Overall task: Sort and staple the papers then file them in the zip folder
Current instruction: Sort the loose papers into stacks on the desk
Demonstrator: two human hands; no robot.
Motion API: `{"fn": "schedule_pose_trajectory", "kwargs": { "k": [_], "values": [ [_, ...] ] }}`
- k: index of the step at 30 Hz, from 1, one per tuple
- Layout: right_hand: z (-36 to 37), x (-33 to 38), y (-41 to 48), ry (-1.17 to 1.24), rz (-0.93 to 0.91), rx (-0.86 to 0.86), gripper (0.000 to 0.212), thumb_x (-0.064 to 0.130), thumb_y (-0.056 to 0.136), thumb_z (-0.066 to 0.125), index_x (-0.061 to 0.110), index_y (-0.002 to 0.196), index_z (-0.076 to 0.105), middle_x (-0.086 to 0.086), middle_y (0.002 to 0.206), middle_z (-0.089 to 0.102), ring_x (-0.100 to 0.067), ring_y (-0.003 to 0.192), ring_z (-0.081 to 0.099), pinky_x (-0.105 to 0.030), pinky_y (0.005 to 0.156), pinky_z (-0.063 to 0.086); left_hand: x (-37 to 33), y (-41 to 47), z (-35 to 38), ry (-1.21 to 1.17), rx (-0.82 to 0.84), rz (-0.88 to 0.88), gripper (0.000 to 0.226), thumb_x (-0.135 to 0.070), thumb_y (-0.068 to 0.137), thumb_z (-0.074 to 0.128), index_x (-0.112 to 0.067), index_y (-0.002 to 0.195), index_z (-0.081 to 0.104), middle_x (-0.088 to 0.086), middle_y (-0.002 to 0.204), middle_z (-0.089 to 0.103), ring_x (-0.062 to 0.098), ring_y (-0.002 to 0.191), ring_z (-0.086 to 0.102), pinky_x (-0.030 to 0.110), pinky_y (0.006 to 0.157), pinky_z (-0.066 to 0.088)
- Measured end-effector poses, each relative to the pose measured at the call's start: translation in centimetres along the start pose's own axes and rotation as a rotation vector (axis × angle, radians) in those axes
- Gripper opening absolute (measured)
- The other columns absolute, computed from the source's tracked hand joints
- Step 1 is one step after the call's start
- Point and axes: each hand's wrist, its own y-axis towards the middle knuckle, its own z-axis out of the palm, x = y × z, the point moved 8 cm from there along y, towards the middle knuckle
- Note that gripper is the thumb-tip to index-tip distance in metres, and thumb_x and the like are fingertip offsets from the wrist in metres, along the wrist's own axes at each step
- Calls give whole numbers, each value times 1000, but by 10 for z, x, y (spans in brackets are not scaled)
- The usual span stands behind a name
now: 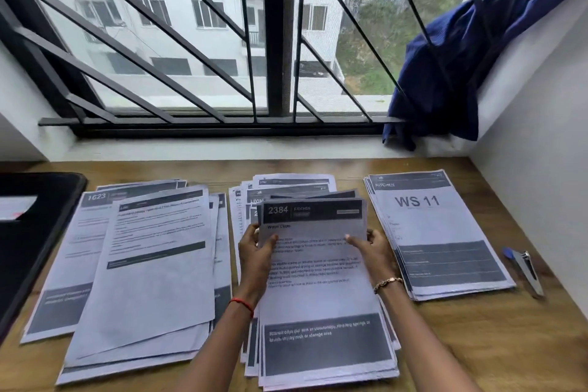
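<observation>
Piles number three; left hand, right hand grip one sheaf.

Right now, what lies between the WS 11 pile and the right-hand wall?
A slim metal stapler with a blue end lies on the wooden desk there, apart from the WS 11 pile, seen in the head view.

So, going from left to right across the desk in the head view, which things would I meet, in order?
black zip folder → left pile of papers → left hand → held sheets headed 2384 → right hand → pile headed WS 11 → stapler
</observation>
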Motion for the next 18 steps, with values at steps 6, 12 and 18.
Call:
{"fn": "schedule_pose_trajectory", "kwargs": {
  "k": [6, 12, 18],
  "values": [
    [1, -3, 8, -102, 8, 86, 47, 0, 70, 75, 5, 112, 55, -16, 105, 67, -28, 91, 66, -40, 80, 57, 7, 14, 3, -107, -8, -161, 16, -3, 91, 51, -13, 103, 52, 19, 106, 62, 34, 97, 64, 40, 75, 58],
    [-8, -4, 15, -121, 8, 33, 36, -9, 76, 66, 3, 109, 57, -20, 106, 65, -29, 90, 63, -45, 88, 52, 6, 17, -19, 566, -269, -109, 35, -6, 90, 56, 0, 124, 51, 19, 131, 47, 32, 123, 40, 38, 96, 40],
    [-9, -11, 19, -175, -4, 22, 35, -7, 76, 67, 13, 103, 58, -13, 101, 66, -30, 93, 65, -49, 89, 52, 22, 18, -24, 888, -162, -131, 37, -17, 88, 59, 2, 120, 52, 22, 128, 44, 34, 120, 36, 38, 94, 37]
  ]
}}
